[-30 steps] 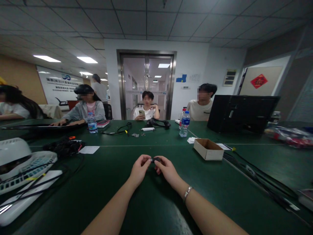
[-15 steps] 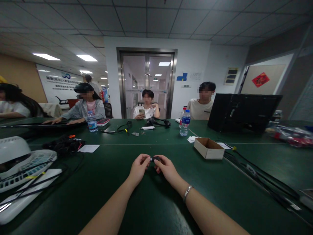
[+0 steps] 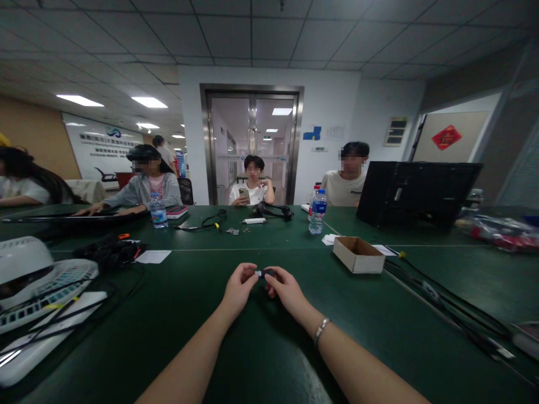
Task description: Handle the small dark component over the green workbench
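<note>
Left hand (image 3: pixel 238 286) and right hand (image 3: pixel 283 287) pinch a small dark part (image 3: pixel 265 274) between their fingertips, just above the green counter (image 3: pixel 189 314). Slack fingers could drop it; against that dark surface it might be hard to spot. A cardboard box (image 3: pixel 357 255) sits to the right, beyond.

We sit in an office: green tables (image 3: pixel 210 264), a monitor (image 3: pixel 415 193), glass doors (image 3: pixel 251 148), ceiling tiles (image 3: pixel 269 33), a company sign (image 3: pixel 101 147), and people (image 3: pixel 145 188) working nearby.
</note>
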Demonstrator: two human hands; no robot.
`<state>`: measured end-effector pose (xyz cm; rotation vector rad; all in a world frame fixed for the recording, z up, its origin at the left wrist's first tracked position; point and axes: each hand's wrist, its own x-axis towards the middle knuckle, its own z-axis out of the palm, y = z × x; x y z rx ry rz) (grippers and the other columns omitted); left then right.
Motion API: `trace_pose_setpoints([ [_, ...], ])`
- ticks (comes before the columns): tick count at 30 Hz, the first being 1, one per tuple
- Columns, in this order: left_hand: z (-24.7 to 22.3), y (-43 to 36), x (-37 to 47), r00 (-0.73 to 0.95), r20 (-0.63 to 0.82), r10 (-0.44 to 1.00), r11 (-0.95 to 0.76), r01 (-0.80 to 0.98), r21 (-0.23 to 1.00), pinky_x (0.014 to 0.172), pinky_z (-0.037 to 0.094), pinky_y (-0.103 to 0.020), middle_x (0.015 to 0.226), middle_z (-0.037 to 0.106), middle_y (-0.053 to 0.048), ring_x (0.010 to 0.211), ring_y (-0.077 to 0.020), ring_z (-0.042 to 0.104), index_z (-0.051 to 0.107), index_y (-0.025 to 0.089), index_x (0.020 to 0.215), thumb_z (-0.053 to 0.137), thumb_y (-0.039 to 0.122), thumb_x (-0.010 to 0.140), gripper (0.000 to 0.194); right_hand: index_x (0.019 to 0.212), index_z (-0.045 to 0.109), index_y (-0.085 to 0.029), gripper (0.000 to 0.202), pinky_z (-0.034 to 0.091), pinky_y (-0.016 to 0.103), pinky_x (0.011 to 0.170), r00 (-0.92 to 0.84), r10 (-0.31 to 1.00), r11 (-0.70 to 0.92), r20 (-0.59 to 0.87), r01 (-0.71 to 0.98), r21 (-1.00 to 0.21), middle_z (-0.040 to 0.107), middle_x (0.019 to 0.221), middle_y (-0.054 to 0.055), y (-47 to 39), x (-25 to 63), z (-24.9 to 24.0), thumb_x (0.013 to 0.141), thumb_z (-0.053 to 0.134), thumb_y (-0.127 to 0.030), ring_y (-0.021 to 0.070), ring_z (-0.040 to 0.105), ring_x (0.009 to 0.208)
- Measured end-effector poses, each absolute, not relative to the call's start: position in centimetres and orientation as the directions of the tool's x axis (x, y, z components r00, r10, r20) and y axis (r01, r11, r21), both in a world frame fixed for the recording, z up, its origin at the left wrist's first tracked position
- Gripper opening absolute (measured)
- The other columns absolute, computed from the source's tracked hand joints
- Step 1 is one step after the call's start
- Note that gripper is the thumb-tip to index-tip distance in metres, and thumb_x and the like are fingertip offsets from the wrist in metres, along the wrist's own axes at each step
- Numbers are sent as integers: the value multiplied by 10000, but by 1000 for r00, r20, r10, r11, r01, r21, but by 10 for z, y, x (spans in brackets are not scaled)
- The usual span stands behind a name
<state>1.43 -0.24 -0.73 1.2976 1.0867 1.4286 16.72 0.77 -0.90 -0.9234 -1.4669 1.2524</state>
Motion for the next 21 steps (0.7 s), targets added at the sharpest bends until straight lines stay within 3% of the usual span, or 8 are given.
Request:
trace_pose_setpoints([
  [9, -3, -5, 11, -58, 186, 981, -191, -97, 977, 807, 458, -304, 918, 627, -69, 869, -191, 588, 571, 175, 968, 718, 461, 634, 463, 980, 582, -149, 379, 409, 226, 508, -274, 945, 190, 181, 7, -982, 550, 649, -17, 4, 167, -4, 728, 639, -425, 112, 504, 539],
  [17, -2, -5, 8, -95, 156, 983, -170, -155, 973, 691, 454, -248, 980, 630, -98, 926, -211, 593, 574, 171, 985, 753, 468, 592, 524, 911, 614, -152, 310, 413, 243, 578, -350, 920, 232, 179, 115, -966, 561, 698, 4, -3, 168, 3, 785, 620, -435, 139, 522, 633],
  [21, 2, -8, 9, -101, 157, 982, -173, -179, 969, 713, 454, -248, 991, 631, -93, 926, -203, 593, 571, 178, 982, 767, 489, 569, 553, 901, 623, -157, 309, 397, 249, 611, -423, 885, 304, 195, 206, -930, 572, 717, 10, -8, 166, 7, 833, 569, -453, 150, 524, 669],
])
